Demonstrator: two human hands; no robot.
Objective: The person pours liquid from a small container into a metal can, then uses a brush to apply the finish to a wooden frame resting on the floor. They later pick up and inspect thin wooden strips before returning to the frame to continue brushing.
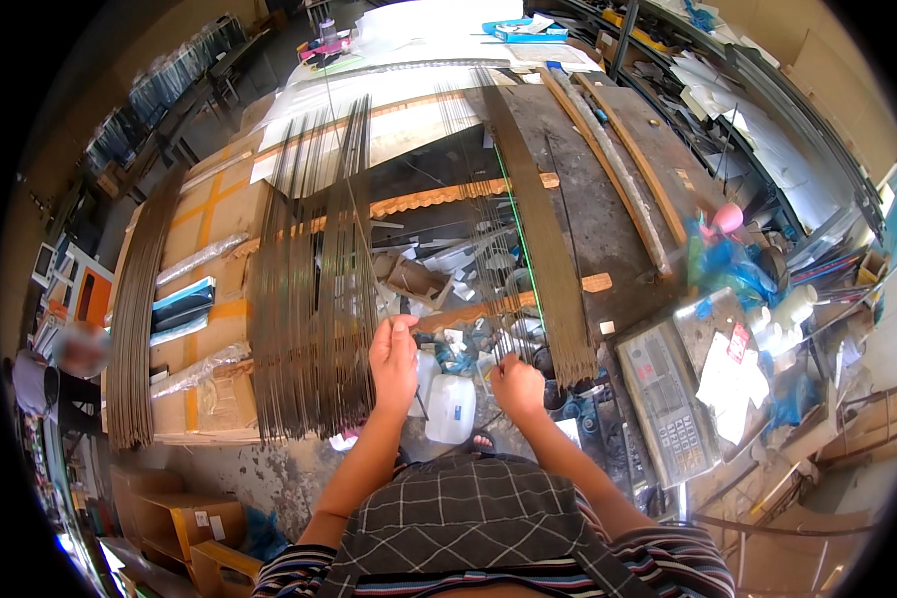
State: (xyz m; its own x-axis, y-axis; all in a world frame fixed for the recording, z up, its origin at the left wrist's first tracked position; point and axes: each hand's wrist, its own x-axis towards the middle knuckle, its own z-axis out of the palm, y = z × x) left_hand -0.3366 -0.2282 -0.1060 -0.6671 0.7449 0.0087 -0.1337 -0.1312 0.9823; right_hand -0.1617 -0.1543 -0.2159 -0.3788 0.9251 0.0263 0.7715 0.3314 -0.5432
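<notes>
Long thin dark metal rods lie lengthwise in bundles over wavy-edged wooden strips (424,202). My left hand (394,367) is closed in a pinch at the gap between bundles, and a single thin rod (354,214) runs up and away from its fingers. To its left spreads a loose, wide bundle of rods (309,329). My right hand (519,387) is curled closed at the near ends of a few spaced rods (503,289); its fingertips are partly hidden. Beyond these, to the right, lies a dense bundle of rods (543,249) beside a bright green line (519,234).
Below the gap are a small open box (419,282), scraps and a white plastic jug (451,409). A grey keypad device (663,389) with papers stands right. Far left, another rod bundle (138,319) rests on taped cardboard (204,214); a person (60,374) is beyond it.
</notes>
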